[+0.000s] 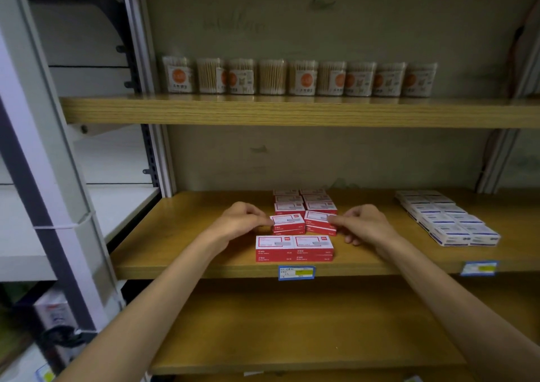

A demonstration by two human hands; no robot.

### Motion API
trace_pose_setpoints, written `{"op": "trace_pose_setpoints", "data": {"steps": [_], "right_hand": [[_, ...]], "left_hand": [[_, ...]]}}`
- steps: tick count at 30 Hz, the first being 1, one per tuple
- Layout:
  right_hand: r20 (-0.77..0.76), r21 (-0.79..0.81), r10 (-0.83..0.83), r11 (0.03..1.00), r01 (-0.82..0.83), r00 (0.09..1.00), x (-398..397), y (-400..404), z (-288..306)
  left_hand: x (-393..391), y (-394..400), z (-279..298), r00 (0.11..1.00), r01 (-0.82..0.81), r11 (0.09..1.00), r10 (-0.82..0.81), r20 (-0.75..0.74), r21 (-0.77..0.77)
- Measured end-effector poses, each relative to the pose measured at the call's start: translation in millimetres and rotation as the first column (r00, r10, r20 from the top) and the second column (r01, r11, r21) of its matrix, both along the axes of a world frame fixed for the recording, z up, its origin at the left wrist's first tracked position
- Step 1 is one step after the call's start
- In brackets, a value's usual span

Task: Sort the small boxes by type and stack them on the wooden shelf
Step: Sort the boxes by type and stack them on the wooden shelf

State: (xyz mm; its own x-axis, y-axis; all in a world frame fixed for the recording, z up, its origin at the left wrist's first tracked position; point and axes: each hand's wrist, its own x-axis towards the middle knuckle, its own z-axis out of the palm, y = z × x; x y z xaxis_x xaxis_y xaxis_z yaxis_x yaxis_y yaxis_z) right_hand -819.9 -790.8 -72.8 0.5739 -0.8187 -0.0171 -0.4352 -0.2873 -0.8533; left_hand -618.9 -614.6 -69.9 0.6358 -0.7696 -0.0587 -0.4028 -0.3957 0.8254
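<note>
Several red-and-white small boxes [293, 246] stand in two columns of short stacks on the middle wooden shelf [187, 235]. My left hand [242, 221] pinches the left edge of a red box stack [287, 223] in the second row from the front. My right hand [363, 224] pinches the right edge of the neighbouring red box stack [318, 221], which sits slightly askew. Several blue-and-white small boxes [447, 221] lie in two columns on the same shelf, further right.
On the upper wooden shelf [263, 111] stands a row of clear tubs of cotton swabs [301, 78]. Price labels [296, 272] hang on the middle shelf's front edge. A grey metal upright [43, 148] and white shelving stand at left. A lower wooden shelf [292, 338] lies beneath my forearms.
</note>
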Motion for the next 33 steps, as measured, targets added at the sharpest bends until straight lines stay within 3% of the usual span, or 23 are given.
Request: {"op": "trace_pose_setpoints", "data": {"steps": [13,20,28,33], "right_hand": [[-0.268,-0.145,0.242,0.947,-0.288,0.933,2.5,-6.5,9.0],[-0.350,-0.133,0.361,0.894,-0.427,0.865,2.2,-9.7,17.2],[-0.247,0.014,0.440,0.893,-0.451,0.863,7.3,-7.0,23.1],[-0.238,-0.042,0.409,0.902,-0.430,0.881,10.4,-3.3,14.8]], "left_hand": [[-0.2,-16.5,9.4,0.946,0.256,0.951,-0.283,0.156,0.176],[24.3,-5.4,5.3,0.949,0.217,0.952,-0.258,0.182,0.214],[17.8,-5.4,5.7,0.971,0.235,0.968,-0.238,0.025,0.084],[10.3,-4.5,3.9,0.972,0.225,0.972,-0.229,0.059,0.066]]}}
